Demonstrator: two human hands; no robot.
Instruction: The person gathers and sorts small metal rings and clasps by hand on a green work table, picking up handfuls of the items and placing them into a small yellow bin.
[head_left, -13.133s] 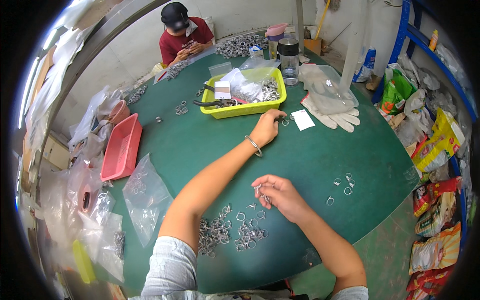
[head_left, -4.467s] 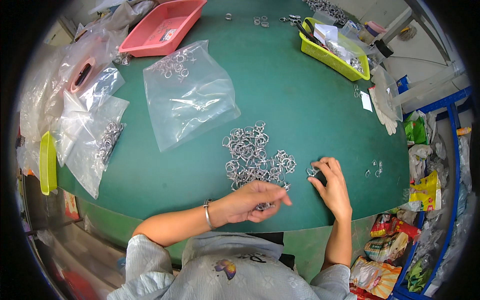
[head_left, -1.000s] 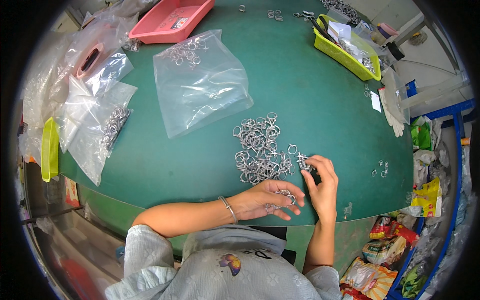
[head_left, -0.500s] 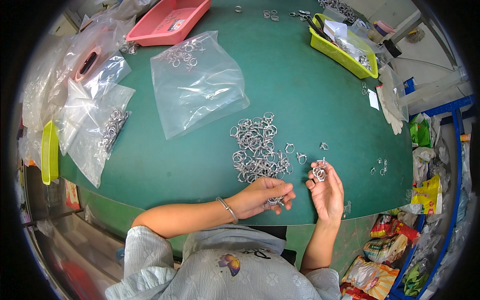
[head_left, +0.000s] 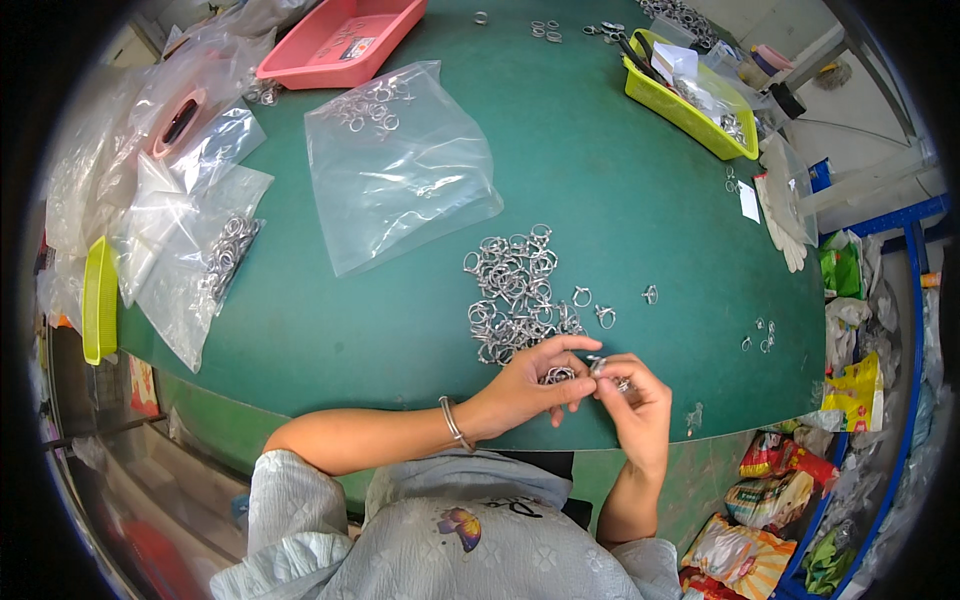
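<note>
Both hands meet just over the near edge of the green table, below a pile of silver-coloured metal rings (head_left: 515, 285). My left hand (head_left: 535, 385) curls around a few rings (head_left: 558, 375), its forefinger stretched toward the other hand. Between the thumb and forefinger of my right hand (head_left: 637, 400) is a ring (head_left: 597, 366), and more metal shows within its curled fingers. The fingertips of both hands come close together there; whether they touch is hard to tell. Loose beside the pile lie a ring (head_left: 582, 297), another ring (head_left: 605, 316) and a third ring (head_left: 650, 294).
A clear plastic bag (head_left: 400, 190) with rings lies beyond the pile. Another bag of rings (head_left: 230, 260) is at left. At the back stand a pink tray (head_left: 330, 70) and a yellow-green basket (head_left: 690, 110). White gloves (head_left: 785, 225) lie at the right edge.
My right hand has moved left and turned from palm-up to a pinch on a ring beside my left hand. The left forefinger has stretched out. The loose ring at right has turned slightly.
</note>
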